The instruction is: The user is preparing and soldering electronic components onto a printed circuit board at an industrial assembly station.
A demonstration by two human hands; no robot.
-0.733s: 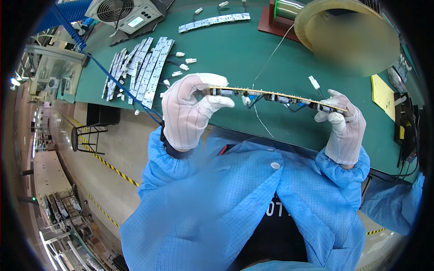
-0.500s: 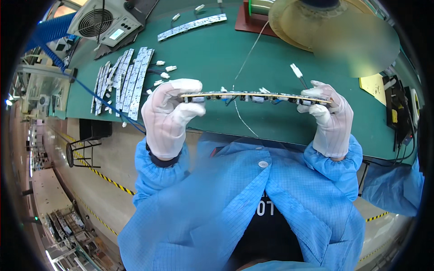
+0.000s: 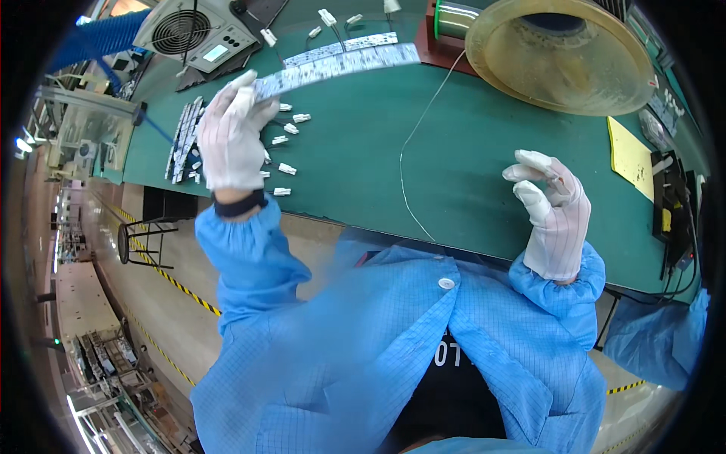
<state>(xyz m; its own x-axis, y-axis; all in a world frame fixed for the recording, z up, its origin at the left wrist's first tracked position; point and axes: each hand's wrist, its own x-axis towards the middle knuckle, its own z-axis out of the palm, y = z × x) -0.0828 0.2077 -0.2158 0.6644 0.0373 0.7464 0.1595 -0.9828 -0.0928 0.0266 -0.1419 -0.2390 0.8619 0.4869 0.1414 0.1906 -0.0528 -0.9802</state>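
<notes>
Item: long LED circuit strip (image 3: 340, 64), gripped at one end only by the gloved left hand (image 3: 231, 136) and held over the green bench (image 3: 454, 166); right hand (image 3: 552, 212) empty, fingers loosely curled; risk judged: unsupported far end sagging, flexing or striking the solder spool (image 3: 454, 19).
</notes>
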